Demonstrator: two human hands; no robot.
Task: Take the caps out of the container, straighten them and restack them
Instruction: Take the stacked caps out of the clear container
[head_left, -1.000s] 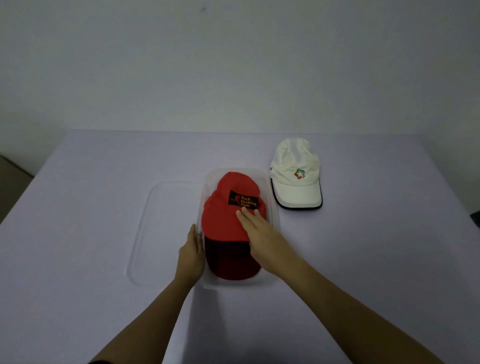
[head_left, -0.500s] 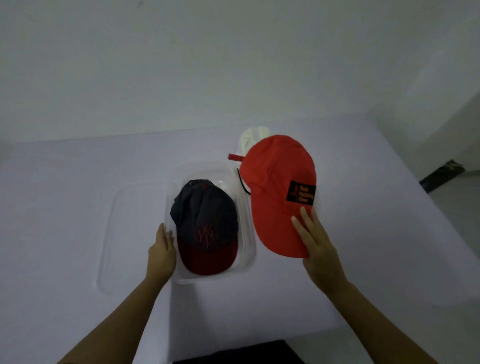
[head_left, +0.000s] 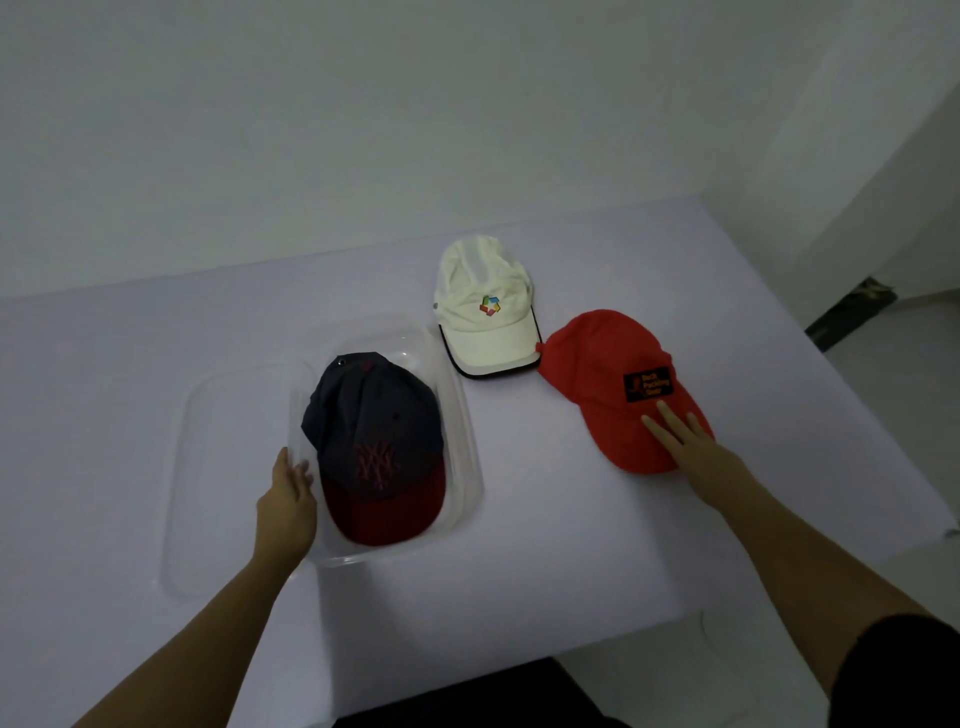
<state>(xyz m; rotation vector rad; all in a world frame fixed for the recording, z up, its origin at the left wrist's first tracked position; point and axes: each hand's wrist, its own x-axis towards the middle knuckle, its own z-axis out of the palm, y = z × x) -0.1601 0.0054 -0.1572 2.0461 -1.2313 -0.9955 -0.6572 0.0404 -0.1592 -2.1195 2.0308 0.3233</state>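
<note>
Trouble could come from the soft crown: the red cap (head_left: 618, 384) lies on the table (head_left: 156, 364), right of the white cap (head_left: 485, 312), and the right hand (head_left: 691, 447), fingers straight and flat on its brim, could crease it. Its brim points near-right, long axis diagonal. Left hand (head_left: 288, 499) meets the container (head_left: 467, 441) wall beside the navy cap (head_left: 374, 431); grip too blurred to tell

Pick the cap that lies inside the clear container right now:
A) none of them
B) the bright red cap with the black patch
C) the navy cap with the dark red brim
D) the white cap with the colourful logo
C: the navy cap sits within the walls of the clear container, while the white cap and the red cap lie outside it on the table.
</note>
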